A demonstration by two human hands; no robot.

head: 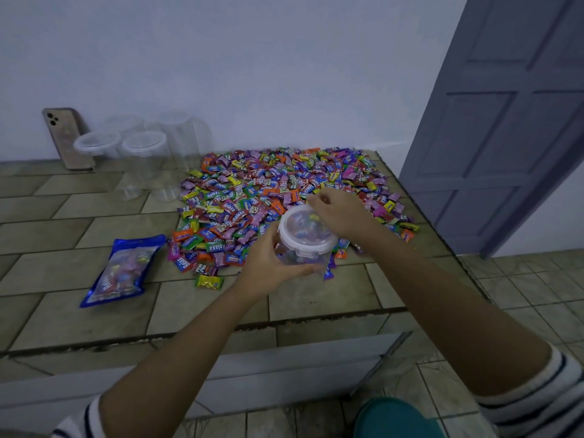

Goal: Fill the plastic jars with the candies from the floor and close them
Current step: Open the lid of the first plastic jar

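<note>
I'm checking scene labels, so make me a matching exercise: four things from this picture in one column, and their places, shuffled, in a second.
Things:
1. phone
2. blue bag
3. lidded jar
4. empty jars

Places:
A. held in the grip of the left hand
B. leaning against the wall
C. lying flat on the tiles, left of the candy pile
D. standing between the phone and the candy pile

Pairs: 1-B, 2-C, 3-A, 4-D
</note>
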